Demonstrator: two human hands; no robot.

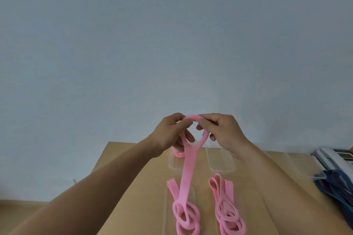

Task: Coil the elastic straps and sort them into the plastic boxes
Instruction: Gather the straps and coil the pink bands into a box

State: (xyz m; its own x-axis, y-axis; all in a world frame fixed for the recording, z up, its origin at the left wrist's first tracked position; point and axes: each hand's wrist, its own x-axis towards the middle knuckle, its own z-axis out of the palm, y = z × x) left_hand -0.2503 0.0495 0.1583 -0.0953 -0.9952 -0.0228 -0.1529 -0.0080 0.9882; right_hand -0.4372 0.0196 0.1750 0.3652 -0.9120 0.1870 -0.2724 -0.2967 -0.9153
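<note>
Both hands up — left hand [172, 132] and right hand [219, 129] pinching the long pink elastic strap's [188, 170] top loop — tail dangling over the tan wooden table [133, 187].

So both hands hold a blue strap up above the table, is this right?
No, the strap is pink, not blue. In the head view the left hand and right hand do hold it up above the table.

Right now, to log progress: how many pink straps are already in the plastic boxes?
1: a pink coil in the far left box, partly hidden behind the left hand. The neighbouring box shows none; the hand may hide more.
</note>
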